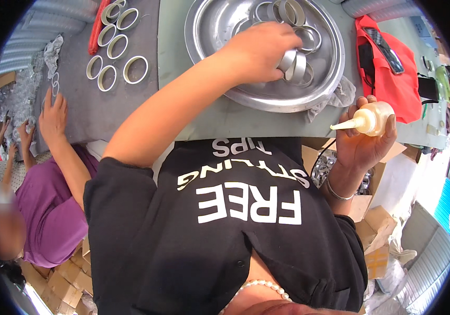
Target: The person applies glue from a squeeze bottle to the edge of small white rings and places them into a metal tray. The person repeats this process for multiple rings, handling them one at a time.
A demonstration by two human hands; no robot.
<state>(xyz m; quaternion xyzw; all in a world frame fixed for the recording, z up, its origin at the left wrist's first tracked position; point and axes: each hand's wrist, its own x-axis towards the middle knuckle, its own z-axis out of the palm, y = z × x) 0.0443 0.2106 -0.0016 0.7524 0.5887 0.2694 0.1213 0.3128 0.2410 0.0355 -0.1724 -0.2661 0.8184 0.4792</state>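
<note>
While a round steel tray [212,26] of plain metal rings [309,39] lies under the left hand [259,50], a good share of the work is judged to be left: several rings are seen loose in the tray, and none of them shows glue that can be made out. Beyond and to the left of that hand, a batch of cream-lined rings [115,47] has been set out flat on the grey table [91,110], which suggests that part of the lot is finished. A ring [294,64] is gripped on edge by the curled left fingers, just above the tray's floor; it looks thin, silvery and bare. The right hand [364,142] is closed around a small cream glue bottle [373,119], held near the table's edge with its nozzle pointed towards the left hand.
</note>
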